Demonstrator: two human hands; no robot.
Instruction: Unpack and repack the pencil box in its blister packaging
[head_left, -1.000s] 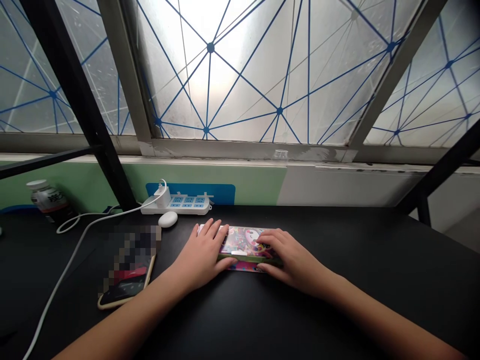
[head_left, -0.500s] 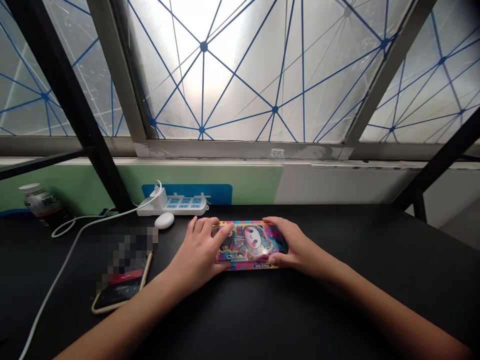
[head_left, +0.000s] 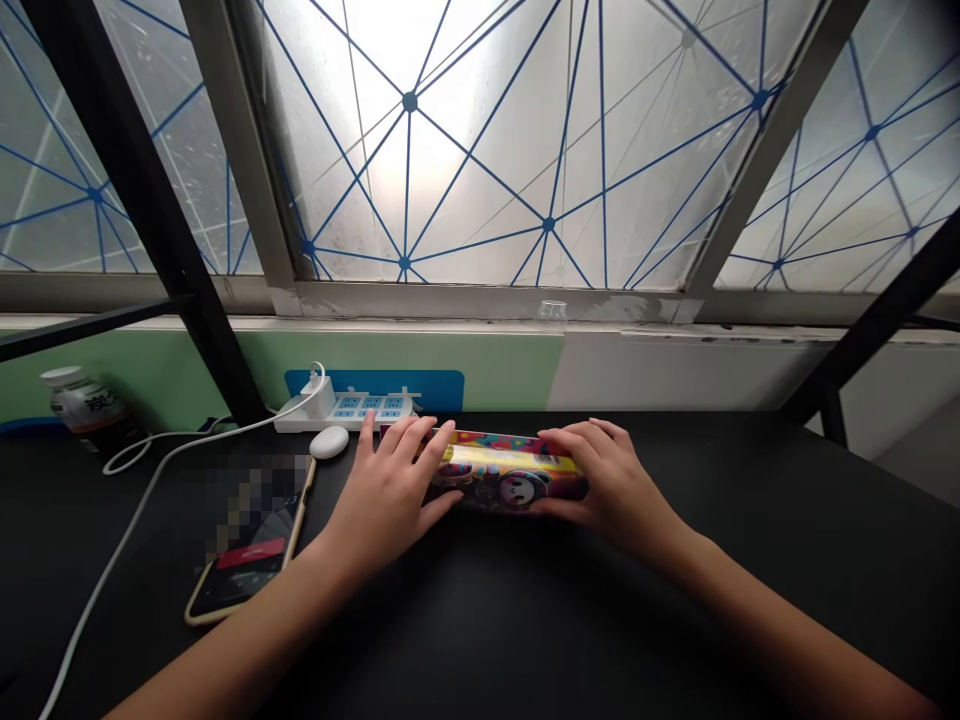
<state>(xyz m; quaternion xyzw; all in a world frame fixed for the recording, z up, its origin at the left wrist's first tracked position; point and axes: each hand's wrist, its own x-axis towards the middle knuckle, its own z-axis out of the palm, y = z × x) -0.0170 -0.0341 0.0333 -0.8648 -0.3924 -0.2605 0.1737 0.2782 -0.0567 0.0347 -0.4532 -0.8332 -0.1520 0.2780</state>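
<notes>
A colourful printed box (head_left: 499,470) with a cartoon face on its near side is in the middle of the black desk. Its front is tilted up towards me, and a yellow band runs along its upper part. My left hand (head_left: 401,475) is closed around the left end, thumb on the near side and fingers over the top. At the right end, my right hand (head_left: 607,470) grips the box in the same way. The lower rear of the box is hidden, so whether it rests on the desk cannot be told.
A phone (head_left: 251,555) in a pale case lies left of my left forearm. Behind it are a small white rounded case (head_left: 329,442) and a white power strip (head_left: 371,408) with a plugged-in charger and cable (head_left: 142,490). A bottle (head_left: 90,410) stands far left on the desk (head_left: 480,640).
The box has been turned in both hands: its wide picture face was upward, and now a narrower side with a yellow band faces me. Both hands have shifted their fingers on it.
</notes>
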